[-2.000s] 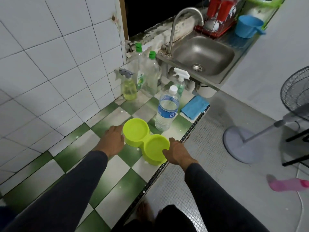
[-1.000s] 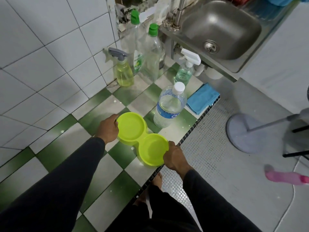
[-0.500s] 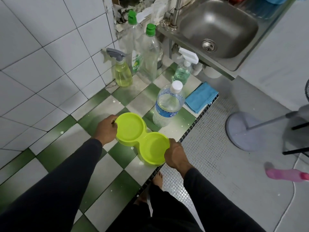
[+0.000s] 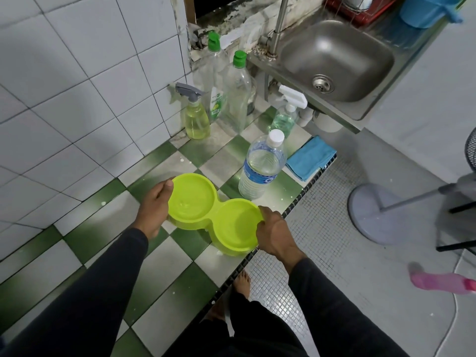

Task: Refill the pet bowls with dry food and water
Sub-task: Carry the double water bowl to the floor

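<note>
Lime-green plastic double pet bowl (image 4: 215, 215) sits at the near right edge of the green-and-white tiled bench (image 4: 98, 240); the left hand (image 4: 154, 210) grips its far-left rim and the right hand (image 4: 274, 234) grips its near-right rim. Both wells appear empty, apart from possible droplets in the left one. Judged progress: neither fill is done; the clear white-capped water bottle (image 4: 261, 171) stands capped just beyond the bowl, and no dry food is visible.
</note>
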{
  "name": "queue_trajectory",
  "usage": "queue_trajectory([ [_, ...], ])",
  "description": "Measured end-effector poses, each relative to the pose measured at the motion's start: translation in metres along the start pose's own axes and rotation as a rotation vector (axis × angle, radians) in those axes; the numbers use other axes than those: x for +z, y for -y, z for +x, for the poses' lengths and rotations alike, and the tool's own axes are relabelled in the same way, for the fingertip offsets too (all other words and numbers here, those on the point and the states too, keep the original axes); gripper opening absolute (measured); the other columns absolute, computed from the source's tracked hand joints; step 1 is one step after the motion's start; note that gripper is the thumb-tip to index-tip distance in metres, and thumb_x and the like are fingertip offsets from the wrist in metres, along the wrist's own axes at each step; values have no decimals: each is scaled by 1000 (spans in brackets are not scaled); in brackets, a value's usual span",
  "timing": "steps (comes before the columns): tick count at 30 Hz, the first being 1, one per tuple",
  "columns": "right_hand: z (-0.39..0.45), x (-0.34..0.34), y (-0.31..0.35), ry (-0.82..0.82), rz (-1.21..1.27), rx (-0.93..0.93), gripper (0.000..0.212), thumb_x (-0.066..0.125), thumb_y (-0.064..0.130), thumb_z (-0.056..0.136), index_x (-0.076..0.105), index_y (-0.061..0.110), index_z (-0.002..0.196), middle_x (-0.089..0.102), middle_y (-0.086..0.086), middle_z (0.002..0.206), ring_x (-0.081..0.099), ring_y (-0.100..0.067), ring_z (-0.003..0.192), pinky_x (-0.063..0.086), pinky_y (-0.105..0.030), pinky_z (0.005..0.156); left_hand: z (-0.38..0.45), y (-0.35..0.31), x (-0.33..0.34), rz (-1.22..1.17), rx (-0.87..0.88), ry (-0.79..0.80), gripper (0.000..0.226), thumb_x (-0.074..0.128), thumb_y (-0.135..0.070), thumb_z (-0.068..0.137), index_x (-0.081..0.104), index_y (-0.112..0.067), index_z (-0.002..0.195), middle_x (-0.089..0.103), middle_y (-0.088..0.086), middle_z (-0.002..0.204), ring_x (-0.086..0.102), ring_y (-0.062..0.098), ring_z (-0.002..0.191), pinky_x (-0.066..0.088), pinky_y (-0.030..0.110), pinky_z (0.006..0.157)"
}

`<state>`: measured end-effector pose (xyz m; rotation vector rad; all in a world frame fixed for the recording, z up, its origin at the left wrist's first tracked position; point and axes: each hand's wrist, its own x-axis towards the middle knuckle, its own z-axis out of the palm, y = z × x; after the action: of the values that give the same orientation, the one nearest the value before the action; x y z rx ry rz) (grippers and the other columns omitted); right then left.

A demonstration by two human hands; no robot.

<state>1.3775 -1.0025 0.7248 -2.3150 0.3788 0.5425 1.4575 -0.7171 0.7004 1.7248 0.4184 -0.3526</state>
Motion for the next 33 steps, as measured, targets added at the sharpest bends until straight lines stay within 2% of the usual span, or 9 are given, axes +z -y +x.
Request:
queue_trajectory([
  [5,-4,0,5,-94,126,41,41,40,20,105,50,9,144,55,-22,129,54,-35,119,45,-38,103,-11,-4,-4,-115,-11,-113,22,51,-50,105,73,-50,104,71,-2,125,65,25,118,52,56,104],
  [9,-8,5,5,-208,319,75,41,43,37,106,56,17,140,58,-15,133,55,-30,122,45,-46,106,-19,-3,-6,-205,-18,-149,22,51,-49,105,73,-49,100,71,-3,119,65,26,115,57,50,94],
  [12,-12,8,10,-176,562,123,48,42,51,104,49,30,146,53,-6,142,54,-29,124,55,-54,94,-24,-3,-3,-269,-28,-208,20,52,-49,105,71,-49,100,69,-5,118,65,24,113,59,42,85],
  [16,-19,10,23,-88,868,130,45,43,61,100,42,52,144,46,10,145,52,-24,124,63,-54,68,-30,-1,0,-340,-24,-302,25,53,-47,105,71,-35,118,69,-1,122,66,24,113,56,53,98],
  [19,-19,12,31,-124,883,94,46,40,62,100,38,55,145,43,10,150,49,-26,131,58,-61,83,-37,1,-1,-370,-17,-344,36,54,-46,105,66,-25,131,67,1,126,65,24,114,55,56,100],
  [23,-16,12,39,-209,878,48,44,39,54,104,43,44,146,48,8,148,47,-22,135,47,-61,104,-48,1,-9,-405,-11,-318,27,58,-47,102,69,-30,120,64,3,130,61,30,120,59,51,90],
  [26,-15,10,43,-255,859,11,43,39,51,105,47,37,145,53,9,143,50,-17,132,44,-55,110,-56,2,-13,-436,-17,-311,15,62,-46,100,70,-39,111,63,2,132,61,28,118,61,50,83],
  [29,-13,9,49,-261,842,-6,43,39,50,105,50,34,143,56,9,141,51,-15,130,43,-52,112,-64,-1,-16,-478,-9,-337,10,66,-47,96,69,-44,105,63,-1,131,62,26,114,58,37,68],
  [33,-10,6,61,-263,851,-18,42,42,54,103,55,36,139,59,10,138,54,-14,128,43,-51,111,-74,-8,-19,-536,8,-377,31,72,-60,79,68,-41,104,64,0,131,63,24,111,58,31,61],
])
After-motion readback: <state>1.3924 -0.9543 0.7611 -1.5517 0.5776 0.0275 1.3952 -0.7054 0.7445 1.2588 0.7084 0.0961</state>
